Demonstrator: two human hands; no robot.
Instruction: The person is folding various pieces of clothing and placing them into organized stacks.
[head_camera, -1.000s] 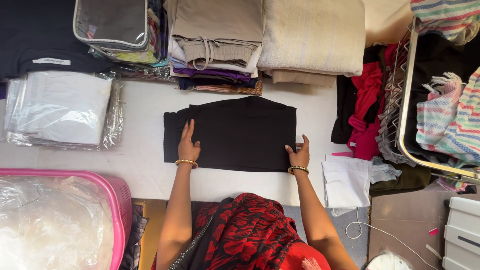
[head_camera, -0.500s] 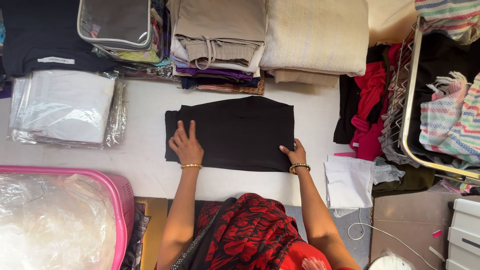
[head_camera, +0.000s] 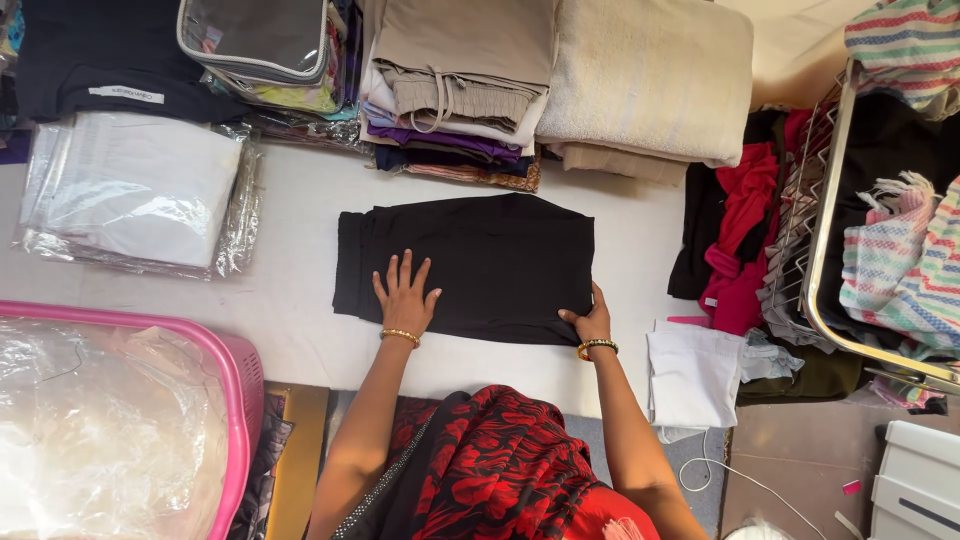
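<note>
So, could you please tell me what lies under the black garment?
The black garment lies flat on the white table, left hand pressed on it, right hand at its corner. Whether anything is beneath the cloth cannot be seen; it covers that patch.

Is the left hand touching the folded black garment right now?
Touching. The head view shows the left hand lying flat, fingers spread, on the black garment.

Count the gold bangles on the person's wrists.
2. One gold bangle on the left wrist, behind the left hand lying flat on the black garment; one on the right wrist, by the right hand at the garment's lower right corner.
</note>
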